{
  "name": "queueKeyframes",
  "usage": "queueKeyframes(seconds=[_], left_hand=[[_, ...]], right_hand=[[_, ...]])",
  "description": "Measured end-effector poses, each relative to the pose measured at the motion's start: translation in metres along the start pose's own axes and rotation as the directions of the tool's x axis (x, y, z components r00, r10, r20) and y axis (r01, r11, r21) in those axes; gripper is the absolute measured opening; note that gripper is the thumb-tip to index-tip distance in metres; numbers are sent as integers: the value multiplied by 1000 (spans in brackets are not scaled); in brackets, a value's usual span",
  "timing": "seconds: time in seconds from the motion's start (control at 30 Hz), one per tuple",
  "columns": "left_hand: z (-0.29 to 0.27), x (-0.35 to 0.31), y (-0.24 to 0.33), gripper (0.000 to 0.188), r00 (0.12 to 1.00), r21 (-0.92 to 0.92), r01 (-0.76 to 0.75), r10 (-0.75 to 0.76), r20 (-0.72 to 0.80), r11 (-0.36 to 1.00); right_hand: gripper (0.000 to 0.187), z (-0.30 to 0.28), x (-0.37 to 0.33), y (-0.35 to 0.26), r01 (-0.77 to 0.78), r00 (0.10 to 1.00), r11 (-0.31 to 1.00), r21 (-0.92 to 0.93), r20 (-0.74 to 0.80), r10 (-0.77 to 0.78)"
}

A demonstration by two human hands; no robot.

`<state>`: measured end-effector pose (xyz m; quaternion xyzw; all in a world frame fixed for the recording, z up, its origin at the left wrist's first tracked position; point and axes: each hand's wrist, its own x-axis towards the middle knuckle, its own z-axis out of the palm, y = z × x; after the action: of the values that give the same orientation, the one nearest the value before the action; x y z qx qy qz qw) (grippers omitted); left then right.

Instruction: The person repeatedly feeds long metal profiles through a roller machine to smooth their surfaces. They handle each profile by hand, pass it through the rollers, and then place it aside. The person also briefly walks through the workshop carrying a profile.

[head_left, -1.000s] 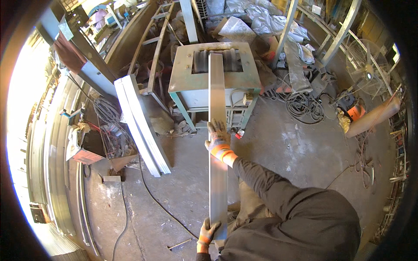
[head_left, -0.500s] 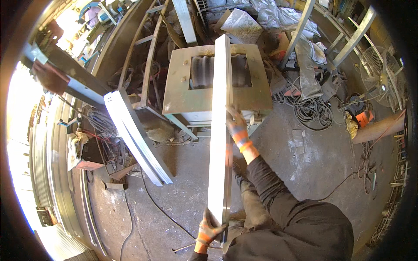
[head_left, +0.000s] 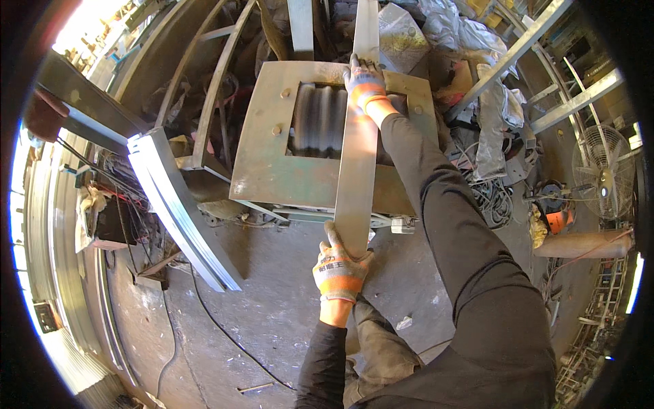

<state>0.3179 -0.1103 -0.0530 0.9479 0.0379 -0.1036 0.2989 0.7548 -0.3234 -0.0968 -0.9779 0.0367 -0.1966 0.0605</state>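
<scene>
A long flat metal bar [head_left: 355, 198] lies lengthwise over the window of a worn metal machine table [head_left: 266, 174]. Inside that window, beneath the bar, shows a ribbed, blurred roller [head_left: 319, 123]. My left hand [head_left: 340, 273], in an orange and grey work glove, grips the bar's near end, with the thumb along its left edge. Farther out, my right hand [head_left: 366, 83], gloved alike, lies on top of the bar above the window, fingers stretched forward. The bar's far end runs out of the picture.
Several pale metal profiles [head_left: 184, 211] lean at the left beside a steel frame. Cables [head_left: 494, 201] lie coiled on the floor at the right, near a standing fan [head_left: 603, 170]. Silvery sheeting [head_left: 470, 41] and scrap are heaped behind the table.
The bar has moved forward, away from me, and now lies over the machine window. My left hand has gone forward with its near end; my right hand has shifted from its side onto its top.
</scene>
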Motion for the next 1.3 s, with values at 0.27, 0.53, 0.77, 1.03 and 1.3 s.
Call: queueKeyframes(seconds=[0.27, 0.53, 0.77, 1.03, 1.3], left_hand=[[-10, -98, -29, 136, 991, 27, 92, -94, 95, 995], [-30, -317, -104, 132, 989, 40, 119, -122, 85, 992], [-34, -545, -211, 139, 990, 73, 103, -109, 89, 992], [-103, -711, -254, 131, 993, 236, 116, -117, -8, 965], [-95, -714, -271, 136, 994, 126, 56, -44, -97, 990]], right_hand=[[62, -44, -102, -32, 10, 999, 987, -161, 50, -2], [65, -149, -307, -100, -36, 990, 999, 0, 138, 35], [65, -244, -530, -171, -42, 981, 999, 11, 189, 39], [91, -298, -673, -210, -244, 962, 842, 480, 12, 272], [45, -434, -671, -286, -146, 942, -223, 964, 205, 266]])
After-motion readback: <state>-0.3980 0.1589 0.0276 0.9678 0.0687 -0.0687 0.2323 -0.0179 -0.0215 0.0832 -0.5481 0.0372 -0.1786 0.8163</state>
